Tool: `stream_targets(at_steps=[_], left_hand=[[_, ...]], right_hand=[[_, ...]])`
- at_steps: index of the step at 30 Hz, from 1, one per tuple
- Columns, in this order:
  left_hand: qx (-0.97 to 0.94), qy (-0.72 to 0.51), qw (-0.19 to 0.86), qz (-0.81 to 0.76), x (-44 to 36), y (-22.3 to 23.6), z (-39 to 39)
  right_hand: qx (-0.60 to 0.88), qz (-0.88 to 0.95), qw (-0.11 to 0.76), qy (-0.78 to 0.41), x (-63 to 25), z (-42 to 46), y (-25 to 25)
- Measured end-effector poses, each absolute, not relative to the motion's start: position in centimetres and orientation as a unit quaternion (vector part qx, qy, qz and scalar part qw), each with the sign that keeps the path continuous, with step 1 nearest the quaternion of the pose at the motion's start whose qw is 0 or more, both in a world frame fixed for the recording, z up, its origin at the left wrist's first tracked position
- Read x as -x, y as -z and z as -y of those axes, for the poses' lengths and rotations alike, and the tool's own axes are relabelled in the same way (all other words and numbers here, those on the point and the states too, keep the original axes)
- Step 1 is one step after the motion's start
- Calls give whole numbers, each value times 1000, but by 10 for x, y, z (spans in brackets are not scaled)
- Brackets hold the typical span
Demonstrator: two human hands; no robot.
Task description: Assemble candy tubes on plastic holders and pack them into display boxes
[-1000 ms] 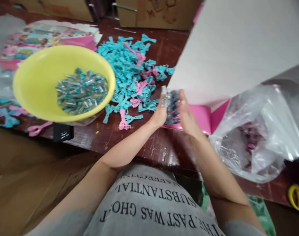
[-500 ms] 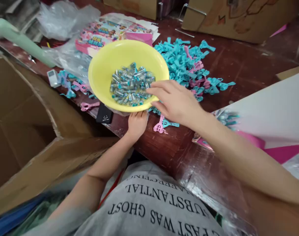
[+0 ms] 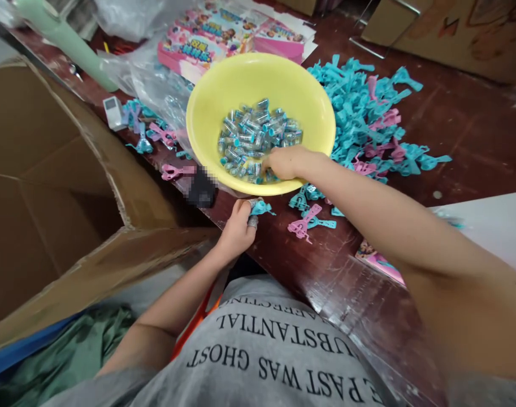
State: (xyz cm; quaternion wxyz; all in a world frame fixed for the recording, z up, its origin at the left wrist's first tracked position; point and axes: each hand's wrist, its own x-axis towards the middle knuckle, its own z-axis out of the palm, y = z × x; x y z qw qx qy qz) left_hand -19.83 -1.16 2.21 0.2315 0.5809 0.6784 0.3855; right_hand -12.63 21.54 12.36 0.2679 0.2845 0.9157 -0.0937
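A yellow plastic bowl (image 3: pixel 207 124) stands on the table, holding a heap of small clear tubes (image 3: pixel 253 127) with blue ends. Inside it, near the front rim, my right hand (image 3: pixel 287 162) has its fingers curled down among the tubes; the fingertips are partly hidden. Below the bowl, at the table's edge, my left hand (image 3: pixel 237 227) is closed around a small teal plastic piece (image 3: pixel 261 208). Flat pink (image 3: pixel 302 225) and teal plastic pieces (image 3: pixel 323 222) lie to its right.
Behind the bowl's right side is a large pile of teal and pink plastic pieces (image 3: pixel 355 107). Printed boxes (image 3: pixel 207 34) and clear plastic bags (image 3: pixel 145 85) lie behind and left. An open cardboard box (image 3: pixel 71 209) stands left of the table; a green bottle (image 3: pixel 66 39) lies beyond.
My right hand has moved from above the bowl's rim down into the tubes. My left hand has come out from under the rim, showing the teal piece. The view has shifted.
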Motion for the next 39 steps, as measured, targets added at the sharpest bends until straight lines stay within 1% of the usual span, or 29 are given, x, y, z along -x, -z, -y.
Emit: stream_targets(at_steps=[4, 6, 8, 11, 14, 16, 20, 23, 25, 26, 28, 30, 33, 36, 39], left_hand=[[-545, -454, 362, -605, 207, -26, 12], [-508, -460, 440, -580, 209, -30, 14], [-470, -455, 492, -574, 209, -33, 16], [-426, -469, 515, -578, 206, -35, 18], [-390, -493, 528, -570, 200, -35, 16], [-385, -495, 537, -564, 197, -35, 15], [-396, -491, 533, -564, 200, -38, 15], [-405, -493, 509, -578, 211, -44, 22], [-413, -501, 485, -585, 220, -49, 29], [-418, -505, 477, -585, 224, -52, 32], [-436, -510, 470, -573, 229, -58, 35], [-461, -508, 472, -554, 230, -64, 34], [-496, -501, 469, -532, 226, -71, 29], [-538, -496, 445, -516, 220, -74, 24], [-601, -493, 358, -518, 217, -72, 24]], right_hand=[[-244, -938, 218, 111, 120, -223, -117], [-231, -949, 186, 107, 124, -226, -112], [-253, -952, 156, 74, 132, -227, -108], [-320, -933, 163, 34, 147, -223, -105], [-346, -916, 192, 66, 156, -214, -104], [-331, -920, 191, 86, 156, -208, -104], [-305, -932, 159, 115, 145, -204, -109], [-303, -941, 65, 132, 123, -202, -132], [-259, -952, -8, 164, 102, -193, -152], [-225, -956, -27, 188, 89, -185, -161], [-150, -958, -14, 243, 63, -163, -172], [-120, -953, 7, 277, 40, -139, -173], [-135, -946, -4, 295, 17, -109, -164], [-157, -947, -18, 280, 8, -95, -157], [-197, -948, -18, 247, 8, -91, -156]])
